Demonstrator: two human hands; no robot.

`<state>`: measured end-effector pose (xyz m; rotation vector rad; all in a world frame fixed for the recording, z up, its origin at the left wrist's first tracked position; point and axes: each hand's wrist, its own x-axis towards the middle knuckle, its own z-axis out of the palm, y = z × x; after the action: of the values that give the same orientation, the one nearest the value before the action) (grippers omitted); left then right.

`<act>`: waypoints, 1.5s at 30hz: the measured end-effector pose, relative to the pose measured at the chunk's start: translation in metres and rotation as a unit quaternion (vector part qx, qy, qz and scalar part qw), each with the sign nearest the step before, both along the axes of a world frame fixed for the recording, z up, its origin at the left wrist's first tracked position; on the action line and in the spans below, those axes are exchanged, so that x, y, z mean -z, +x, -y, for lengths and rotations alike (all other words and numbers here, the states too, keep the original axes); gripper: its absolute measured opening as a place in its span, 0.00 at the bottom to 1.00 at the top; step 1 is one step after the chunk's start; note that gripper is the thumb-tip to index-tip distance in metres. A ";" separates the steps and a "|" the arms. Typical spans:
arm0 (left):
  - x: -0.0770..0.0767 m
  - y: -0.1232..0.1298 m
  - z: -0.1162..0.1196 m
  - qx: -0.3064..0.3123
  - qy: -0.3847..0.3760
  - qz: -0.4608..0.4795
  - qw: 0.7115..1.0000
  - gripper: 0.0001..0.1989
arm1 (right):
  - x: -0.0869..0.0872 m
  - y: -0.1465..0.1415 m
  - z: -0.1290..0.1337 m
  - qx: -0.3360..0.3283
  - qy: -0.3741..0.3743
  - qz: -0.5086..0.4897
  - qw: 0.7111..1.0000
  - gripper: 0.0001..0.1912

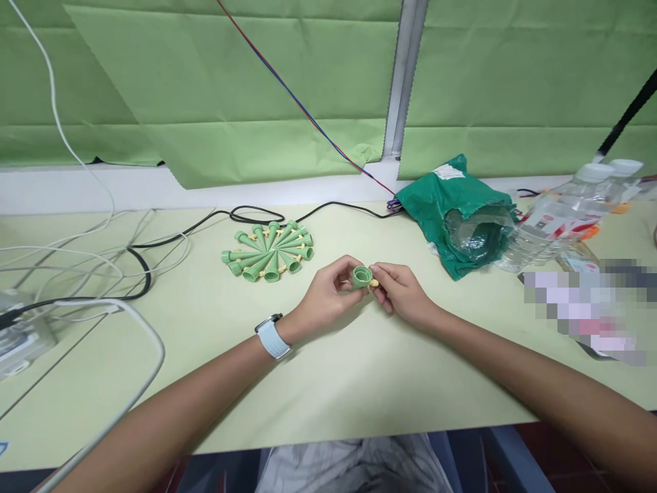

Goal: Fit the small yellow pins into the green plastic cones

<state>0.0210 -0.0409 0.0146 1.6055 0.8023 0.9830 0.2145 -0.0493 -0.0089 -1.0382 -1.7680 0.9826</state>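
Observation:
My left hand (336, 284) is closed around a green plant watering spike (362, 276), its round threaded opening turned up towards me. From the spike's side sticks a small yellow valve (374, 283). The fingers of my right hand (400, 291) pinch at this valve, close against the left hand. Most of the spike's stem is hidden by my fingers. Left of and beyond my hands, several more green watering spikes (272, 260) lie in a ring, tips to the middle and wide ends outward, with yellow valves on them.
A torn green plastic bag (431, 212) lies at the back right, beside clear water bottles (559, 212). A blurred-out phone-like object (585, 315) is at the right. White and black cables (146, 267) and a power strip (25, 335) occupy the left; the table's front edge is near me.

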 end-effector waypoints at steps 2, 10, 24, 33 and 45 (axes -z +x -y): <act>0.000 0.000 0.000 0.023 -0.038 0.023 0.999 0.14 | 0.000 0.003 0.000 -0.005 0.053 0.034 0.998 0.23; 0.006 -0.002 -0.006 0.080 -0.128 0.110 0.982 0.15 | 0.000 0.010 -0.001 -0.010 0.204 0.136 0.969 0.14; 0.001 0.001 -0.002 0.094 -0.163 0.125 0.974 0.13 | 0.000 0.007 0.000 0.018 0.244 0.205 0.948 0.14; 0.009 -0.002 -0.008 0.052 -0.095 0.082 0.991 0.15 | 0.003 -0.001 0.000 -0.020 0.029 0.008 0.999 0.23; 0.005 -0.005 -0.005 -0.021 0.042 -0.030 0.998 0.12 | -0.003 0.000 0.000 -0.054 -0.139 -0.053 0.987 0.22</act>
<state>0.0163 -0.0355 0.0100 1.7037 0.8484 1.0147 0.2148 -0.0493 -0.0060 -1.0462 -1.6441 1.3563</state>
